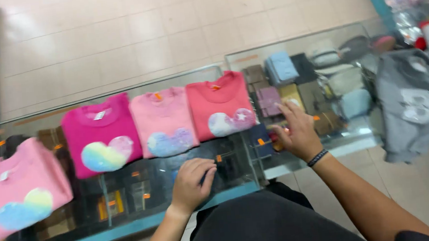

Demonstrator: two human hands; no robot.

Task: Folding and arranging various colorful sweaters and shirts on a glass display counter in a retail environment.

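We see four folded sweatshirts lined along the far edge of the glass counter (pixel 240 177). Our left hand (pixel 191 182) rests loosely curled on the glass just nearer us than the pale pink sweatshirt (pixel 163 121), gripping nothing — bare glass lies around it. Our right hand (pixel 295 129), fingers spread open, presses flat beside the coral sweatshirt (pixel 220 104), at the counter's seam. The magenta sweatshirt (pixel 101 133) lies beyond the pale one — well apart from both hands.

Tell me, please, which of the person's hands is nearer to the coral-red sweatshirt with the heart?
The right. The right hand rests on the glass just beside the coral-red sweatshirt, at its lower right corner. The left hand lies curled on the counter below it, farther off.
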